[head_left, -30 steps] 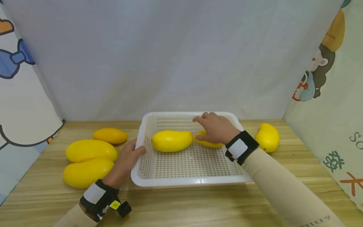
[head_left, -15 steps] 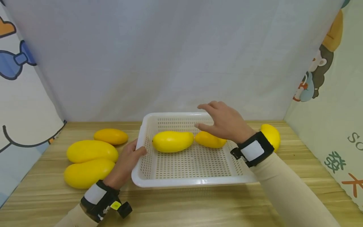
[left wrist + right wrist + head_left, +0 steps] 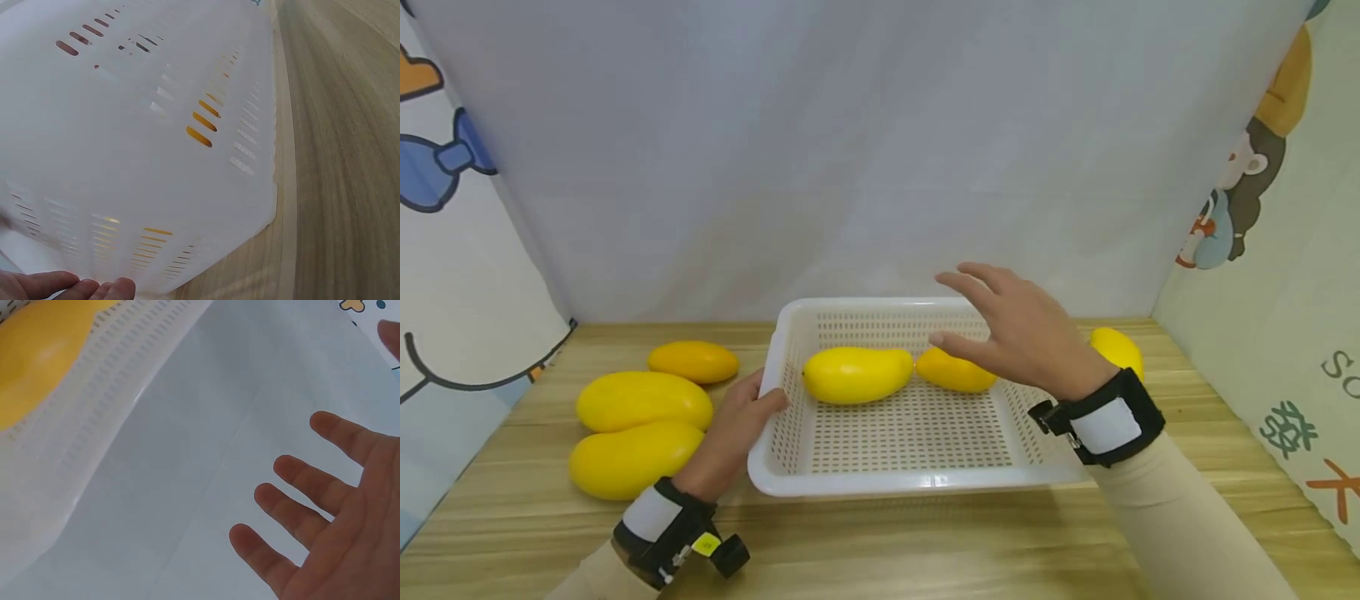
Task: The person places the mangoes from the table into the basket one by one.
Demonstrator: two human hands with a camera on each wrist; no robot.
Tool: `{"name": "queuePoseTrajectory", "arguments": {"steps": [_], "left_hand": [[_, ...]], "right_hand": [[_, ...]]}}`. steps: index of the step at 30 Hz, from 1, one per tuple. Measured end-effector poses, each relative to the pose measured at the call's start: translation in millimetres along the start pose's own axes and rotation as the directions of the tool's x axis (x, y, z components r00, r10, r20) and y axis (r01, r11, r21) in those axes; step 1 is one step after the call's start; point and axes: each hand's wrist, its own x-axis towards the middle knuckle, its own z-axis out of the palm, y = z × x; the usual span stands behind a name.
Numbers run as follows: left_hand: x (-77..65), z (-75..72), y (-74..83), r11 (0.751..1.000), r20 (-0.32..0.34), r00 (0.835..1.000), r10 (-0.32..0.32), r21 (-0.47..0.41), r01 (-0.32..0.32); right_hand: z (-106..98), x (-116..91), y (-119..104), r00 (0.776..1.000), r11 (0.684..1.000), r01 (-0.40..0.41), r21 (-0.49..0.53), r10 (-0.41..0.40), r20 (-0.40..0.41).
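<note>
We have two yellow fruits [image 3: 857,375] in the white basket [image 3: 925,482], the right one partly hidden by our right hand [image 3: 1022,329], which hovers, fingers spread, holding nothing. Our left hand [image 3: 728,435] grips the basket's left rim; three more fruits [image 3: 643,402] lie beside it.

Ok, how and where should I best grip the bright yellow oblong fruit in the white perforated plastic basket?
Probably around the middle of the bright yellow oblong fruit, from above: it lies left to right with bare basket floor in front and its right end close to the orange-yellow oval fruit.
</note>
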Motion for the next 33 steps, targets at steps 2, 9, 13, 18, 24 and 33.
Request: {"name": "queuePoseTrajectory", "arguments": {"steps": [2, 9, 13, 18, 24, 33], "left_hand": [[0.0, 0.1, 0.3, 1.0, 0.006, 1.0, 0.0, -0.006, 0.0], [1.0, 0.2, -0.1, 1.0, 0.006, 1.0, -0.003, -0.004, 0.003], [1.1, 0.3, -0.4, 1.0, 0.009, 1.0, -0.005, -0.006, 0.005], [0.6, 0.6, 0.8, 1.0, 0.006, 1.0, -0.011, 0.0, 0.011], [0.5, 0.6, 2.0, 1.0, 0.0, 1.0, -0.015, -0.001, 0.015], [-0.5, 0.3, 1.9, 1.0, 0.0, 1.0, -0.021, 0.014, 0.021]], "right_hand": [[-3, -4, -1, 1.0, 1.0, 0.016, -0.006, -0.017, -0.012], [-12, -18, -3, 0.996, 0.999, 0.046, -0.027, -0.048, -0.071], [-16, -26, -5, 0.994, 0.998, 0.047, -0.034, -0.051, -0.095], [-20, -35, -5, 0.992, 0.999, 0.04, -0.035, -0.044, -0.12], [-22, -45, -4, 0.993, 0.999, 0.02, -0.032, -0.023, -0.115], [-24, -60, -6, 0.994, 0.999, 0.002, -0.05, -0.007, -0.106]]}}
